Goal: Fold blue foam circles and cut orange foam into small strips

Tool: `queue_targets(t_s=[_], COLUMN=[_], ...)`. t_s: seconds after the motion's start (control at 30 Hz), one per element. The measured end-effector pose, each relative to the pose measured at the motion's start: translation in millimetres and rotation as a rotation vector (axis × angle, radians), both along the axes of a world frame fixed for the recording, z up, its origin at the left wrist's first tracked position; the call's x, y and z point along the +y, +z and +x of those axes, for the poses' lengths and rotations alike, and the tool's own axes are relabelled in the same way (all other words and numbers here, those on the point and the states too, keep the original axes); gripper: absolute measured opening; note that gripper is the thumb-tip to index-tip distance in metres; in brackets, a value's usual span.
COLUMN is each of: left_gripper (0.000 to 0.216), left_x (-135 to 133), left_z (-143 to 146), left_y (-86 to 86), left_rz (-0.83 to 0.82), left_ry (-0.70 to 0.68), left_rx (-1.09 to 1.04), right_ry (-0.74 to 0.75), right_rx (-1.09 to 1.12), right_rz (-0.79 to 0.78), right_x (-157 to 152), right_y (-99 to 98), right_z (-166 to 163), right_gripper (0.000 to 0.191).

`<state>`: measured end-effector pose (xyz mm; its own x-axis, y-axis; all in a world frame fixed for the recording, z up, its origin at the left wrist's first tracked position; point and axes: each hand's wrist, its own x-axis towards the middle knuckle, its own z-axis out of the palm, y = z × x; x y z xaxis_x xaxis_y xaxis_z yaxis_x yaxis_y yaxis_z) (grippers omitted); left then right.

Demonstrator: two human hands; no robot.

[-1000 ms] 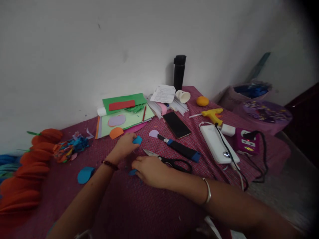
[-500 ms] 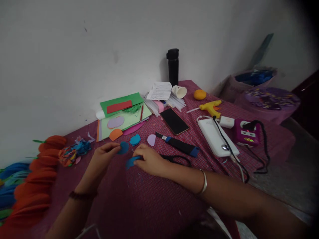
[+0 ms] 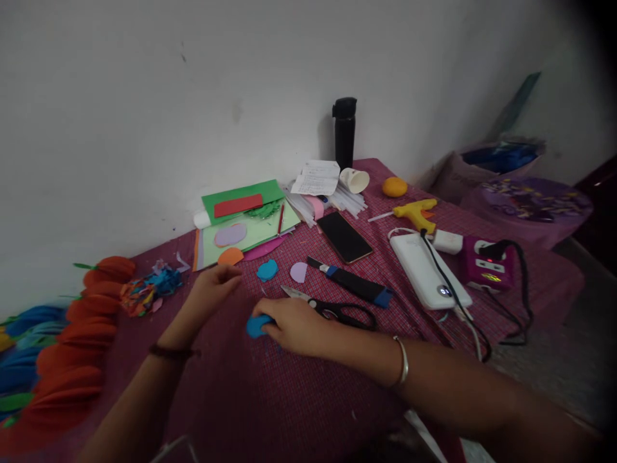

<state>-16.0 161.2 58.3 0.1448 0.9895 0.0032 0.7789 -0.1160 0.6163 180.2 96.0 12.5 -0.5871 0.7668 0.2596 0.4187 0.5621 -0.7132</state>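
Note:
My right hand (image 3: 294, 325) pinches a blue paper circle (image 3: 257, 326) just above the tablecloth, thumb and fingers closed on its right edge; whether it is one piece or a stack I cannot tell. To its left, my left hand (image 3: 214, 289) hovers with curled fingers and nothing visible in them. Black-handled scissors (image 3: 337, 310) lie partly behind my right hand, blades pointing left. Just beyond the hands are a small pile of blue paper cutouts (image 3: 267, 270), a lilac paper piece with one straight edge (image 3: 298, 272) and an orange paper piece (image 3: 230, 256).
A box cutter (image 3: 359, 285), a phone (image 3: 344, 236), a white power bank (image 3: 429, 270) with cables and a yellow glue gun (image 3: 417, 213) lie to the right. Coloured sheets (image 3: 253, 235) and a black bottle (image 3: 344, 135) are farther back. Orange paper shapes (image 3: 80, 347) line the left.
The blue circle that was in my left hand no longer shows there. My right hand still holds blue paper, and more of the scissors is visible. The view has shifted slightly.

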Motion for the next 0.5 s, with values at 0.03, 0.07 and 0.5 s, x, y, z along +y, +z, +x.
queue_targets(t_s=[0.03,0.07,0.5], left_gripper=[0.02,0.018,0.03], left_x=[10.1,18.9,48.1], left_z=[5.8,12.7,51.1], left_y=[-3.9,-9.1,-36.4], left_rz=[0.018,0.021,-0.061], left_ry=[0.001,-0.007,-0.062], left_rx=[0.026,0.046,0.052], right_ry=[0.001,-0.005,0.049], right_rx=[-0.006,-0.018,-0.152], right_rz=[0.0,0.001,0.036], right_x=[-0.8,-1.2,1.1], right_y=[-0.3,-0.7,2.3], right_z=[0.4,0.8,3.2], right_gripper=[0.033,0.04,0.012])
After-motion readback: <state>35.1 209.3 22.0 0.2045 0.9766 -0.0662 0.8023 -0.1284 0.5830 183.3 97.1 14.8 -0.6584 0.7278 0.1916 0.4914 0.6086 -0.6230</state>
